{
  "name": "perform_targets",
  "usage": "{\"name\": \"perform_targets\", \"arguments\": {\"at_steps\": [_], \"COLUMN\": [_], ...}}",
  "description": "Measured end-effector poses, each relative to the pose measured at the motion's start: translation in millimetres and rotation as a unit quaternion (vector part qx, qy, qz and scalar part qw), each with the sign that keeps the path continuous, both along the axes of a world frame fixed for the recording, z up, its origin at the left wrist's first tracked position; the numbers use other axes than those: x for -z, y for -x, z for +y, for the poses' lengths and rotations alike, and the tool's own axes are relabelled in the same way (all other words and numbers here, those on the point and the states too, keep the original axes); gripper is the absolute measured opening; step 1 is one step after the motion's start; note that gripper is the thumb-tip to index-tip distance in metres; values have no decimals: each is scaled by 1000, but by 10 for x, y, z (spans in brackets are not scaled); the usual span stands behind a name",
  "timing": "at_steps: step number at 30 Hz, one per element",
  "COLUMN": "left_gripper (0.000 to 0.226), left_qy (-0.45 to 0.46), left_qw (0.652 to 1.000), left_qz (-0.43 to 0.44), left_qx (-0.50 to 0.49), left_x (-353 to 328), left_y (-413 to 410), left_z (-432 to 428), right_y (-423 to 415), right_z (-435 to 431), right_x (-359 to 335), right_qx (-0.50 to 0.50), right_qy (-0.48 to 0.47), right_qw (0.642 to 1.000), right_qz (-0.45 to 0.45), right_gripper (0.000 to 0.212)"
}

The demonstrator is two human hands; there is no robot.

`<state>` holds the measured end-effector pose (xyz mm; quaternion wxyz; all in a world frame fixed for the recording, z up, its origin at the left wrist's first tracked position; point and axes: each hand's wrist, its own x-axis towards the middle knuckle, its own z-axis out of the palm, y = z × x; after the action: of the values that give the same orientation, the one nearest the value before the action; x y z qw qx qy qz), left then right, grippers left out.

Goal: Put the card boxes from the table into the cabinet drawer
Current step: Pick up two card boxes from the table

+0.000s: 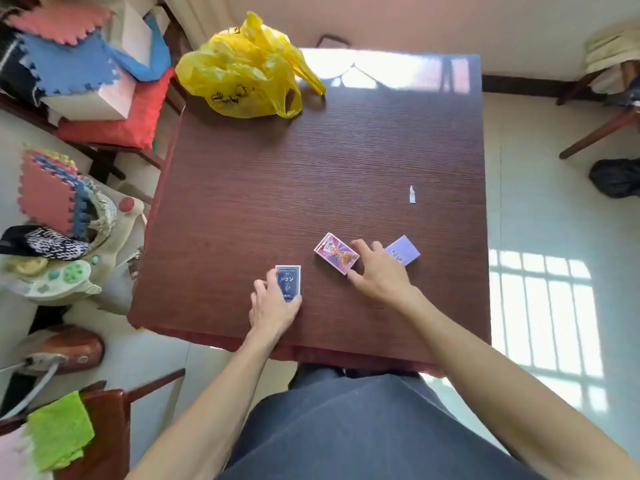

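Three card boxes lie on the dark red-brown table [311,174] near its front edge. My left hand [273,306] grips the near end of a dark blue card box [289,280], fingers on its left side and thumb on its right. A pink and purple card box [334,252] lies in the middle. My right hand [377,268] rests over the table with fingers spread, thumb and fingertips touching that box's right end. A pale purple card box [405,249] lies just right of this hand, partly hidden by it. No cabinet drawer is in view.
A yellow plastic bag [242,74] sits at the table's far left corner and a small white scrap [412,194] lies to the right. Chairs piled with foam mats [65,60] and toys stand left; another chair [602,109] and a black bag [616,176] are right.
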<state>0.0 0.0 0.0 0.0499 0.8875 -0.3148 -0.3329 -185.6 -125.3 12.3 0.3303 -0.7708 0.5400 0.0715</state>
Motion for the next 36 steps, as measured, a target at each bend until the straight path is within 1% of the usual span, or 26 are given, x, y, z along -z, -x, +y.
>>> {"name": "perform_targets", "arguments": {"at_steps": [3, 5, 8, 12, 18, 23, 26, 28, 30, 32, 33, 35, 36], "left_gripper": [91, 95, 94, 85, 79, 73, 73, 73, 75, 76, 75, 66, 60], "left_qy": [-43, -64, -75, -66, -60, -43, -45, -38, -20, 12, 30, 61, 68], "left_qw": [999, 998, 996, 997, 997, 999, 999, 998, 996, 988, 981, 961, 951], "left_qz": [6, 7, -12, -10, -3, 9, 22, 45, 87, 144, 176, 247, 280], "left_qx": [15, 18, 40, 47, 39, 28, 17, 4, -24, -60, -77, -107, -116], "left_x": [40, 120, 232, 297, 349, 370, 341, 309, 257, 175, 124, 12, -32], "left_y": [-71, -99, -115, -74, -67, -61, -59, -64, -67, -61, -57, -12, 12], "left_z": [-205, -279, -322, -355, -340, -320, -333, -337, -323, -272, -235, -119, -45], "right_y": [-349, -509, -629, -784, -765, -712, -650, -586, -471, -276, -153, 149, 295], "right_z": [-188, -248, -293, -308, -246, -218, -193, -156, -95, 2, 65, 249, 348], "right_x": [98, 178, 299, 411, 499, 523, 508, 477, 431, 349, 293, 178, 150], "right_qx": [-71, -108, -151, -189, -171, -155, -135, -104, -54, 17, 64, 167, 202], "right_qy": [27, 31, 37, 49, 34, 40, 34, 13, -20, -76, -113, -188, -211], "right_qw": [992, 982, 970, 960, 961, 967, 974, 983, 994, 997, 990, 951, 932], "right_qz": [96, 152, 186, 202, 214, 199, 177, 149, 90, -3, -60, -179, -214], "right_gripper": [70, 79, 83, 80, 79, 69, 61, 59, 60, 60, 60, 53, 47]}}
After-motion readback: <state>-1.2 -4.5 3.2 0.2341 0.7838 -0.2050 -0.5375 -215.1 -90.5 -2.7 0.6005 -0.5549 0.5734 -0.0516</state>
